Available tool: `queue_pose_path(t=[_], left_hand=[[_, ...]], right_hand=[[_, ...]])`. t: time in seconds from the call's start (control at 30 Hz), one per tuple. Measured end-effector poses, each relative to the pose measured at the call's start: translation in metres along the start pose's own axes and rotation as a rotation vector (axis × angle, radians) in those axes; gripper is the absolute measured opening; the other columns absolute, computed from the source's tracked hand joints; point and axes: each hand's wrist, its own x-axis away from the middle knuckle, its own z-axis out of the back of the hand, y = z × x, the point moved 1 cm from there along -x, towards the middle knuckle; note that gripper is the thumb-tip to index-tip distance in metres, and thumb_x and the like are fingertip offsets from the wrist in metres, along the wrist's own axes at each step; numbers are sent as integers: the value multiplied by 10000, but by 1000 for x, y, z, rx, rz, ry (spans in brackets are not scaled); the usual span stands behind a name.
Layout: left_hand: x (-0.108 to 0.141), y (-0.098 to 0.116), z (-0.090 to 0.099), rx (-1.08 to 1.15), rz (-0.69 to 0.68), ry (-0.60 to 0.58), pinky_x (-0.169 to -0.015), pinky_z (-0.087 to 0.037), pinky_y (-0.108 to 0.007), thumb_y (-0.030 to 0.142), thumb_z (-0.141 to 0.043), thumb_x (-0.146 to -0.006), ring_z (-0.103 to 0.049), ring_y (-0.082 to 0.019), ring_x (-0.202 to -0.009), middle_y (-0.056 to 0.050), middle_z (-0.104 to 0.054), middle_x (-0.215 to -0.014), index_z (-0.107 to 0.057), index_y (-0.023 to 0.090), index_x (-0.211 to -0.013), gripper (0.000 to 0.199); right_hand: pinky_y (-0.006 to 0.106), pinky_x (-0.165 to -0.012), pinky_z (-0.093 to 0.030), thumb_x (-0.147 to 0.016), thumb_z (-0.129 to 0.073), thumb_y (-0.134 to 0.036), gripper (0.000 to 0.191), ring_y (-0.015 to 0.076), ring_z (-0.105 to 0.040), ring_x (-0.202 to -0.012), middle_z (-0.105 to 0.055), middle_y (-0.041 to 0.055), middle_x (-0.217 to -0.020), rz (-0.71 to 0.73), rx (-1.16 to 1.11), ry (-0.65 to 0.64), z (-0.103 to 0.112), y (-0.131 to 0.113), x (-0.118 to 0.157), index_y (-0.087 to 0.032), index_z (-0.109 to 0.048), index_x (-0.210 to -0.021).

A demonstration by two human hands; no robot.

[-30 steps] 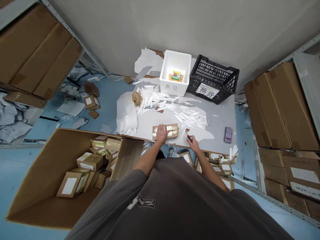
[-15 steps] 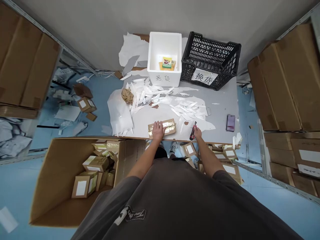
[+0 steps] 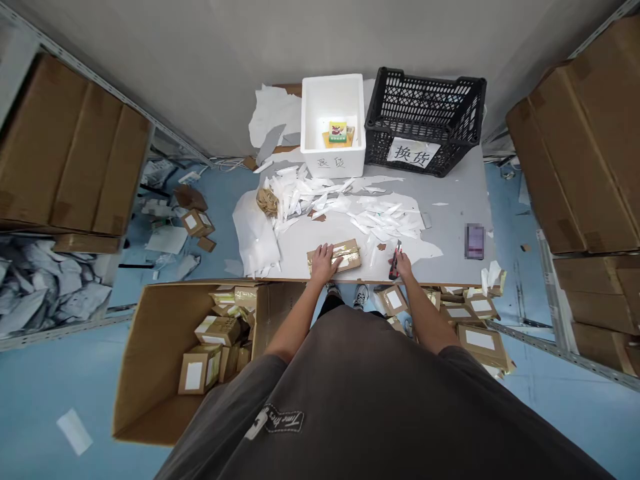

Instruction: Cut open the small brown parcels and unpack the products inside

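Observation:
A taped brown carton (image 3: 350, 254) lies flat at the table's front edge. My left hand (image 3: 324, 264) rests on its left part with the fingers spread over the top. To the right, my right hand (image 3: 403, 264) is wrapped round a red and black cutter (image 3: 394, 267), which points away from me over the tabletop. Torn white paper strips (image 3: 385, 217) are heaped just beyond both hands. A crumpled brown paper ball (image 3: 267, 201) sits beside the heap on the left.
At the table's back stand a white foam box (image 3: 333, 164) with small packets inside and a black crate (image 3: 425, 123). A large open carton (image 3: 155, 353) holding parcels is at the lower left. More parcels (image 3: 480, 339) lie below the table's right front.
The whole view has shifted, so the table appears further right. My left hand is still on the carton, and the cutter in my right hand now stands more upright in the picture.

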Motion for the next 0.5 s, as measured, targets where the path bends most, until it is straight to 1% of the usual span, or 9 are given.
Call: queue_pose_path(t=[0.07, 0.1, 0.13, 0.2, 0.27, 0.33, 0.43, 0.5], left_hand=[[2, -7, 11, -19, -11, -55, -1331, -237, -626, 574, -613, -1033, -331, -417, -1616, -150, -508, -1689, -561, 236, -1607, 668], [3, -11, 16, -25, -9, -70, -1332, -224, -634, 563, -606, -1035, -335, -417, -1615, -139, -504, -1693, -565, 258, -1605, 648], [4, -15, 20, -26, -5, -78, -1332, -223, -632, 547, -588, -1044, -350, -413, -1607, -132, -504, -1694, -571, 273, -1602, 622], [7, -18, 26, -22, 0, -82, -1324, -255, -604, 503, -540, -1066, -404, -395, -1575, -129, -516, -1683, -581, 283, -1594, 573], [11, -18, 27, -34, 12, -75, -1305, -291, -582, 463, -506, -1079, -443, -385, -1539, -143, -537, -1659, -581, 274, -1594, 554], [17, -12, 25, -63, 51, -57, -1278, -312, -591, 449, -486, -1085, -451, -399, -1514, -174, -538, -1644, -565, 251, -1609, 565], [33, 2, 15, -94, 130, -32, -1235, -315, -651, 526, -509, -1074, -424, -454, -1502, -221, -471, -1677, -526, 232, -1636, 634], [46, 13, 6, -90, 155, -31, -1209, -318, -685, 608, -577, -1033, -402, -492, -1500, -239, -416, -1706, -509, 240, -1647, 718]], right_hand=[[285, -612, -537, -985, -582, -712, 453, 192, -665, -619, -672, -15, -690, 38, -208, -96, -19, -10, 22, -262, -530, -971], [290, -594, -543, -950, -635, -725, 468, 190, -654, -592, -659, -33, -681, 50, -269, -151, -32, -14, 35, -270, -539, -1009], [292, -577, -545, -908, -702, -717, 481, 187, -645, -577, -653, -45, -684, 56, -296, -202, -46, -17, 48, -279, -551, -1041], [295, -563, -545, -811, -840, -635, 508, 188, -643, -591, -664, -50, -724, 52, -266, -263, -75, -20, 73, -291, -564, -1064], [296, -598, -553, -727, -913, -539, 536, 201, -667, -674, -683, -43, -784, 61, -190, -220, -100, -23, 88, -294, -551, -1038], [303, -677, -565, -670, -929, -498, 572, 226, -694, -808, -707, -26, -865, 98, -113, -133, -117, -30, 92, -296, -520, -1015], [324, -798, -560, -630, -925, -517, 618, 266, -698, -984, -729, 15, -978, 141, 11, -47, -131, -53, 77, -299, -487, -1009], [337, -830, -549, -629, -922, -536, 626, 282, -694, -1023, -732, 38, -1009, 137, 104, -9, -135, -76, 61, -296, -482, -1005]])
